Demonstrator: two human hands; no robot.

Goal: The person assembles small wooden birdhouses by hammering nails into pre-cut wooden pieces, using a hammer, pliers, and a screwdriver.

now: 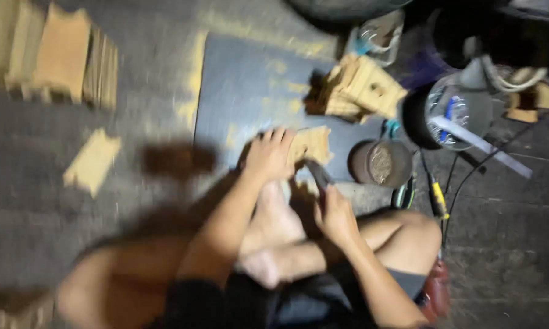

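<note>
The view is blurred. I sit on the floor with my legs crossed. My left hand (269,153) presses down on a flat piece of light wood (311,146) that lies on a dark mat (244,91). My right hand (335,213) grips a dark-handled tool (319,173) whose head points up toward the wood piece. My bare foot (274,225) rests just below the wood, between both hands.
A heap of wooden pieces (356,88) lies beyond the hands. A round tin with small bits (381,163) stands to the right, beside a yellow-handled tool (438,198) and a bucket (457,113). Stacked wood boards (55,55) and a loose piece (92,161) lie at left.
</note>
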